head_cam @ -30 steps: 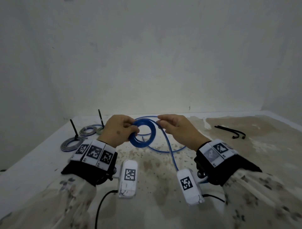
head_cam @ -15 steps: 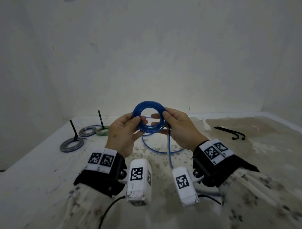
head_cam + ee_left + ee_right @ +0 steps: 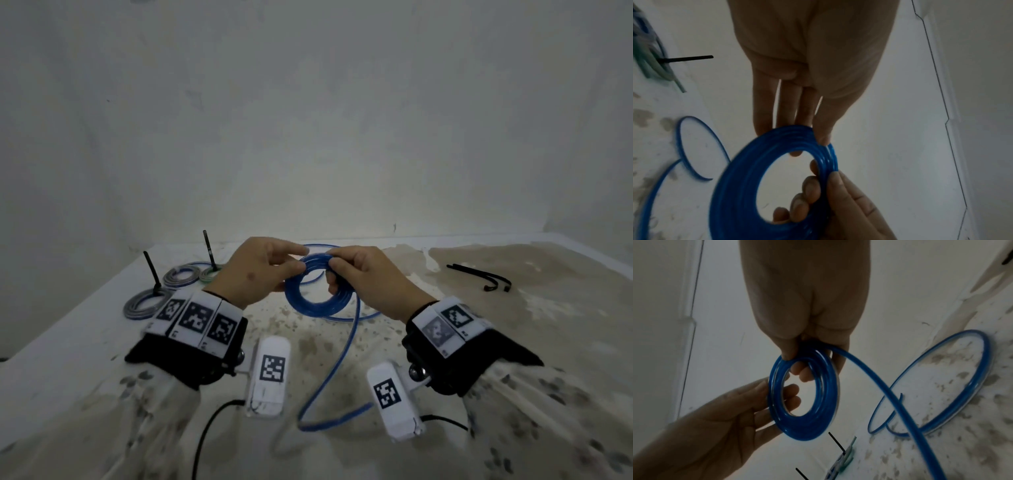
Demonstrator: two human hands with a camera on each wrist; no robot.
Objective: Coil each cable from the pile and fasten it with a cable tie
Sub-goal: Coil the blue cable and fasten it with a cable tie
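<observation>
A blue cable (image 3: 313, 306) is wound into a small coil held above the table between my hands. My right hand (image 3: 337, 270) grips the coil's far right side, thumb on the rim and fingers through the hole, as the right wrist view shows (image 3: 807, 340). My left hand (image 3: 287, 265) lies against the coil's left edge with straight fingers (image 3: 764, 113) behind the coil (image 3: 735, 186). The uncoiled tail (image 3: 342, 356) drops from the right hand and loops on the table (image 3: 970, 386).
Three tied coils lie at the back left: a grey coil (image 3: 147, 305), a second grey coil (image 3: 181, 275) and a green coil (image 3: 209, 274), with black tie tails standing up. Loose black cable ties (image 3: 479, 281) lie at the right. A white wall stands right behind the stained table (image 3: 513, 325).
The coil has come down from chest height toward the table and tilted flatter. My left hand's fingers have straightened off their grip. The loose tail has swung nearer to me.
</observation>
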